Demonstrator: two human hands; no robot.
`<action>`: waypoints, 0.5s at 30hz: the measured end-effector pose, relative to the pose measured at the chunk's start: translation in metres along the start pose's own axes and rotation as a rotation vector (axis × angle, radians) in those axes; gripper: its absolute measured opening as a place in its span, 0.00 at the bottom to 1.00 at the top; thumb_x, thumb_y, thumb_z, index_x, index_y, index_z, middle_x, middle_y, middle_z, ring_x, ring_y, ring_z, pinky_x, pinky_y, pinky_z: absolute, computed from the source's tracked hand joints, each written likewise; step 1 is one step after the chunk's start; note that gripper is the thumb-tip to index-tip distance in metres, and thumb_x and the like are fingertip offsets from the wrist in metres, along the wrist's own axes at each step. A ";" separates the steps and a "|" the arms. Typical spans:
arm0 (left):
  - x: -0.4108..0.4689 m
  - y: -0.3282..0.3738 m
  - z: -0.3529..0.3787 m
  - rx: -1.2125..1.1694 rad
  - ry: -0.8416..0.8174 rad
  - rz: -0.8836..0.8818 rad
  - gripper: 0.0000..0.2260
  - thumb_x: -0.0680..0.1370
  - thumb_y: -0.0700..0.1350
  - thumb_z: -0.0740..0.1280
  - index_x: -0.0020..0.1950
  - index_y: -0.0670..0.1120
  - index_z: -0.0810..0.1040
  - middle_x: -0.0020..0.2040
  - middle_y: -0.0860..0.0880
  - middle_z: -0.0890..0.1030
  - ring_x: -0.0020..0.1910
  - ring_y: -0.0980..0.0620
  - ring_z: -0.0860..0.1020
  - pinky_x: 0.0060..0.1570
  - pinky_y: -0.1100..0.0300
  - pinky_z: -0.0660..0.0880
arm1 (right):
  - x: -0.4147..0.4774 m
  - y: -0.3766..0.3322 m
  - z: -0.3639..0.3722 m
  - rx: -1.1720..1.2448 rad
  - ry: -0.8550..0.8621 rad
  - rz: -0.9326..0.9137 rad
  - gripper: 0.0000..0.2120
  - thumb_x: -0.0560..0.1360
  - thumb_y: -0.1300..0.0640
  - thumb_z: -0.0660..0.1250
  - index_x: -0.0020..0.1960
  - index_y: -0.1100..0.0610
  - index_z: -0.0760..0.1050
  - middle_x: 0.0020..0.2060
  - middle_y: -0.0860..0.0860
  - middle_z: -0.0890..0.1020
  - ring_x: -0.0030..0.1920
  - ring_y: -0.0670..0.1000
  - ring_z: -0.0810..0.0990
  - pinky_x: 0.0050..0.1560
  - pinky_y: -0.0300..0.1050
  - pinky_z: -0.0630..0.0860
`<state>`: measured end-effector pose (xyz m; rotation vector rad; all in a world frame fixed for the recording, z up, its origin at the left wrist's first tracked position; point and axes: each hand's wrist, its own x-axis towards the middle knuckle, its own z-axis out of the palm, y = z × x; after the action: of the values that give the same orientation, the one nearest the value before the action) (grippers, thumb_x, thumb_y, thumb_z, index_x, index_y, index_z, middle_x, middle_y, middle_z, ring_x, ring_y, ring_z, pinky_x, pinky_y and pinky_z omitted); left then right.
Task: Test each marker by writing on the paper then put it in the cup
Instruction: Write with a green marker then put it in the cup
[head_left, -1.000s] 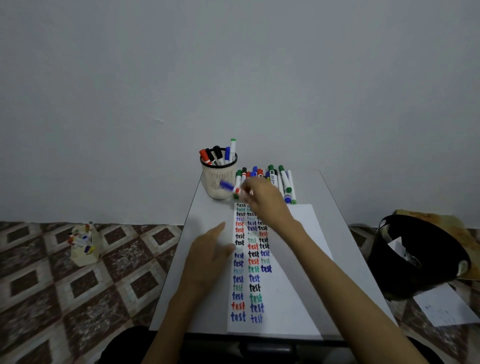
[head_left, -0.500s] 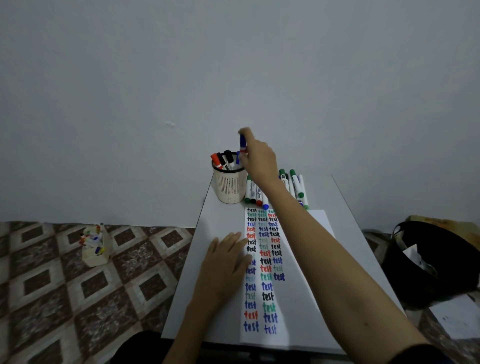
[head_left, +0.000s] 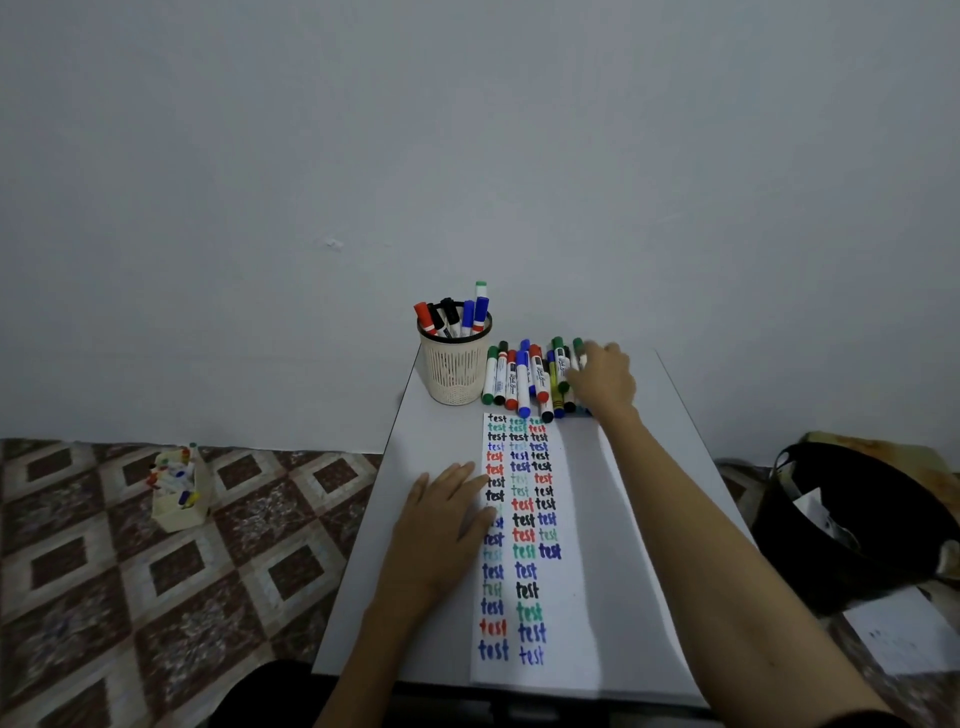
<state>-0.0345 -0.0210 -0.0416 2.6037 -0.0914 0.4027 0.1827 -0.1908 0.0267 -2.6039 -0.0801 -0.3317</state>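
A cream mesh cup (head_left: 455, 371) stands at the table's far left and holds several markers, red, black, blue and green. To its right lies a row of markers (head_left: 524, 379) with green, red, blue and black caps. My right hand (head_left: 602, 382) reaches over the right end of that row, fingers curled down onto a green-capped marker; the grip itself is hidden. My left hand (head_left: 441, 525) lies flat on the left edge of the white paper (head_left: 587, 561), which is covered in columns of the word "test" in several colours.
The small grey table (head_left: 431, 441) stands against a pale wall. A black bin (head_left: 857, 525) with paper scraps sits on the floor at the right, beside a loose sheet (head_left: 904, 634). A small cream holder (head_left: 179, 493) with markers stands on the patterned floor at the left.
My right hand dropped the blue marker into the cup, then moved right and down onto the far end of the marker row. My left hand stayed on the paper.
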 end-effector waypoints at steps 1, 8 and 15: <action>0.000 0.001 0.000 0.000 0.001 -0.001 0.31 0.73 0.64 0.44 0.71 0.53 0.64 0.73 0.54 0.63 0.73 0.60 0.57 0.73 0.59 0.44 | 0.000 0.012 0.003 -0.001 -0.019 0.009 0.16 0.76 0.61 0.64 0.63 0.59 0.74 0.58 0.61 0.74 0.59 0.61 0.72 0.54 0.53 0.73; 0.001 -0.001 0.002 0.024 -0.002 0.003 0.31 0.74 0.65 0.45 0.72 0.53 0.64 0.73 0.54 0.63 0.73 0.60 0.57 0.72 0.59 0.44 | -0.021 0.025 0.004 0.253 0.280 -0.034 0.11 0.78 0.61 0.63 0.59 0.63 0.76 0.53 0.60 0.76 0.46 0.56 0.76 0.44 0.47 0.73; -0.001 0.006 -0.004 -0.030 0.035 -0.030 0.33 0.74 0.67 0.46 0.73 0.50 0.60 0.73 0.52 0.65 0.72 0.56 0.60 0.69 0.62 0.46 | -0.078 0.002 -0.037 1.235 0.368 0.110 0.09 0.76 0.58 0.68 0.54 0.61 0.77 0.46 0.56 0.80 0.40 0.50 0.81 0.38 0.44 0.82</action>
<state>-0.0368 -0.0241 -0.0363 2.5644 -0.0458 0.4327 0.0991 -0.2102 0.0380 -1.3014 -0.0021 -0.5033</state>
